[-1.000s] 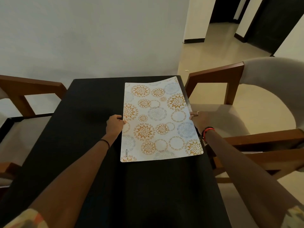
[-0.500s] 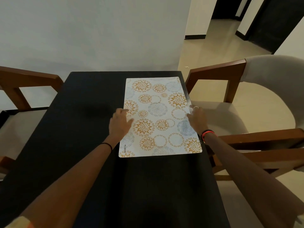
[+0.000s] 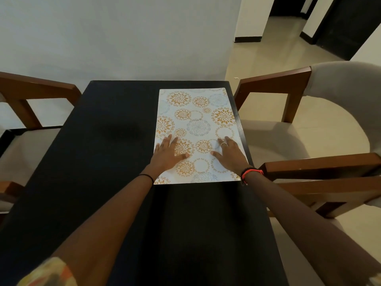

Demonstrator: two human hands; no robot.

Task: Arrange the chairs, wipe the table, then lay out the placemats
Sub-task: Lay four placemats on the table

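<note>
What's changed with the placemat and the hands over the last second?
Both hands let go of the placemat's side edges. The left hand and right hand slid inward and now lie flat on its near half, fingers spread. Its far end, lifted before, now lies flat. The placemat stays along the table's right edge; the chairs are unmoved.

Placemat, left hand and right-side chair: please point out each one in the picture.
placemat (image 3: 198, 120), head view, on a bare patterned part beyond the hands.
left hand (image 3: 168, 154), head view, on the back of the hand.
right-side chair (image 3: 274, 78), head view, on its far wooden armrest.
</note>
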